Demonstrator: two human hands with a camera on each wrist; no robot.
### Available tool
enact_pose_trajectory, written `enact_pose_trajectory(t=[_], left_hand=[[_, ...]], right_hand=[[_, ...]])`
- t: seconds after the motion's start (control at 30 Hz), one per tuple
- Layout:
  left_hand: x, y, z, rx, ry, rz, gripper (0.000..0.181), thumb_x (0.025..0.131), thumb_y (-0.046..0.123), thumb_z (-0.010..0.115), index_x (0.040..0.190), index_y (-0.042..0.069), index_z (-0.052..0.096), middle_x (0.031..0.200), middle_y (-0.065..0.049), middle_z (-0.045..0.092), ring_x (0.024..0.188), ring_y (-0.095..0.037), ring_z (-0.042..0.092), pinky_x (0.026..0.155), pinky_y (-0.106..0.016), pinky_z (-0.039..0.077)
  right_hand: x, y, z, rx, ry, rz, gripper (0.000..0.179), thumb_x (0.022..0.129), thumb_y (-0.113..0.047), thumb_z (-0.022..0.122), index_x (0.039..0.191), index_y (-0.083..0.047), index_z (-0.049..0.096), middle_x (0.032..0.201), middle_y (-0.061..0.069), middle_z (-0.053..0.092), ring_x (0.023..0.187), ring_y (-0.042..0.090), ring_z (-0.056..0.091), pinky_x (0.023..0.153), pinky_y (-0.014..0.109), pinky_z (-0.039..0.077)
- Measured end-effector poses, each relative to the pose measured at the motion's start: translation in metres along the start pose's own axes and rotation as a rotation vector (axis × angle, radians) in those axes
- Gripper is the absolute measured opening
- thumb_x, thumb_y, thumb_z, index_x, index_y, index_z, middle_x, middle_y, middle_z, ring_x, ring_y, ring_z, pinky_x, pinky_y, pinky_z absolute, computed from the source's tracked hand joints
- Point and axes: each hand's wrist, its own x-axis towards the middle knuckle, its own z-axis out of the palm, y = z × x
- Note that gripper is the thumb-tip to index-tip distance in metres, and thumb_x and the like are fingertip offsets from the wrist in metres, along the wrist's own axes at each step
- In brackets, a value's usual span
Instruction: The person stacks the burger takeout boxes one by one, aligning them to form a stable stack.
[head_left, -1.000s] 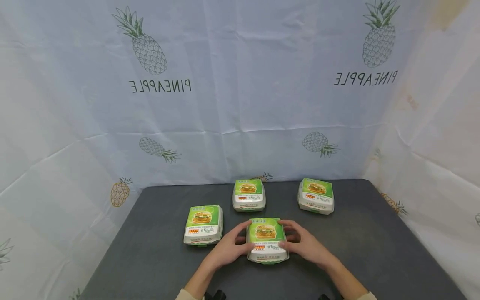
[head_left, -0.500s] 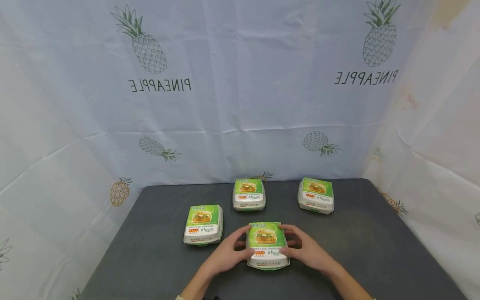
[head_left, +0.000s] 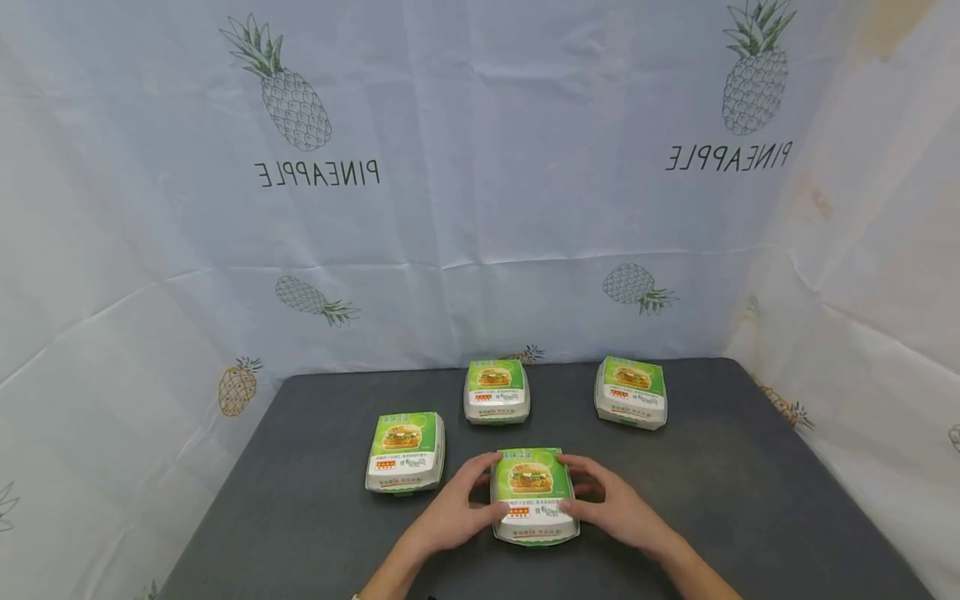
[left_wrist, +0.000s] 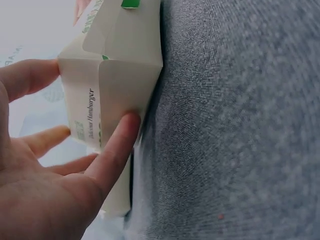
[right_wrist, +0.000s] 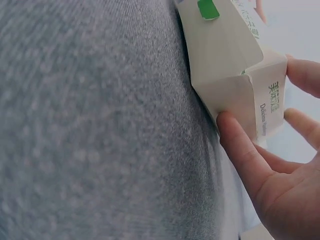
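Observation:
A green and white hamburger box sits near the front middle of the dark table, its lid closed. My left hand holds its left side, and my right hand holds the right side. In the left wrist view, the thumb and fingers of the left hand touch the box's top edge and side wall. The right wrist view has the right hand touching the opposite side of the box the same way. The box's underside lies on or very near the grey surface.
Three more hamburger boxes stand on the table: one on the left, one at the back middle, and one at the back right. A white pineapple-print cloth hangs behind and along both sides.
Both hands have brought the held box a little toward the table's front. The other three boxes stay where they were.

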Motion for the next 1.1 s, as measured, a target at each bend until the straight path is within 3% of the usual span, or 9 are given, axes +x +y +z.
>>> enact_pose_trajectory(t=[0.2, 0.33, 0.53, 0.6, 0.8, 1.1], left_hand=[[0.004, -0.006, 0.002, -0.062, -0.060, -0.002, 0.093, 0.091, 0.029, 0.079, 0.162, 0.009, 0.022, 0.166, -0.017, 0.015, 0.136, -0.032, 0.045, 0.089, -0.026, 0.054], [0.007, -0.011, 0.002, -0.053, -0.074, -0.010, 0.108, 0.085, 0.033, 0.086, 0.164, 0.009, 0.015, 0.166, -0.016, 0.013, 0.131, -0.024, 0.049, 0.090, -0.027, 0.054], [0.011, -0.012, 0.001, -0.082, -0.079, -0.003, 0.113, 0.082, 0.028, 0.089, 0.164, 0.009, 0.013, 0.165, -0.017, 0.013, 0.123, -0.021, 0.054, 0.088, -0.027, 0.056], [0.011, -0.012, 0.001, -0.097, -0.088, -0.004, 0.114, 0.082, 0.027, 0.089, 0.164, 0.008, 0.012, 0.163, -0.018, 0.017, 0.126, -0.021, 0.051, 0.088, -0.027, 0.055], [0.012, -0.012, 0.000, -0.167, -0.111, -0.035, 0.113, 0.083, 0.025, 0.088, 0.163, 0.009, 0.011, 0.147, -0.017, 0.041, 0.116, -0.020, 0.061, 0.087, -0.029, 0.056], [0.011, -0.010, 0.000, -0.179, -0.117, -0.047, 0.112, 0.083, 0.025, 0.088, 0.163, 0.009, 0.012, 0.143, -0.015, 0.041, 0.116, -0.018, 0.060, 0.088, -0.029, 0.055]], right_hand=[[-0.001, 0.000, 0.004, -0.036, 0.031, 0.013, 0.068, 0.097, -0.027, 0.072, 0.154, -0.006, 0.042, 0.144, 0.024, 0.047, 0.119, 0.036, 0.058, 0.084, 0.037, 0.054], [-0.001, -0.001, 0.005, -0.040, 0.043, 0.021, 0.068, 0.097, -0.027, 0.073, 0.154, -0.006, 0.042, 0.143, 0.024, 0.049, 0.118, 0.035, 0.059, 0.084, 0.038, 0.053], [-0.001, -0.003, 0.004, -0.029, 0.037, 0.018, 0.069, 0.097, -0.027, 0.073, 0.154, -0.006, 0.041, 0.143, 0.025, 0.048, 0.119, 0.036, 0.059, 0.084, 0.039, 0.053], [-0.001, -0.003, 0.003, -0.027, 0.033, 0.015, 0.069, 0.097, -0.027, 0.072, 0.154, -0.005, 0.040, 0.144, 0.025, 0.048, 0.119, 0.036, 0.058, 0.085, 0.039, 0.053], [-0.001, -0.005, 0.002, -0.046, 0.022, 0.024, 0.070, 0.098, -0.028, 0.072, 0.155, -0.005, 0.039, 0.145, 0.026, 0.046, 0.120, 0.037, 0.058, 0.086, 0.039, 0.054], [-0.004, -0.007, -0.004, -0.088, -0.008, 0.018, 0.070, 0.098, -0.029, 0.072, 0.155, -0.005, 0.039, 0.144, 0.026, 0.048, 0.115, 0.033, 0.060, 0.084, 0.040, 0.053]])
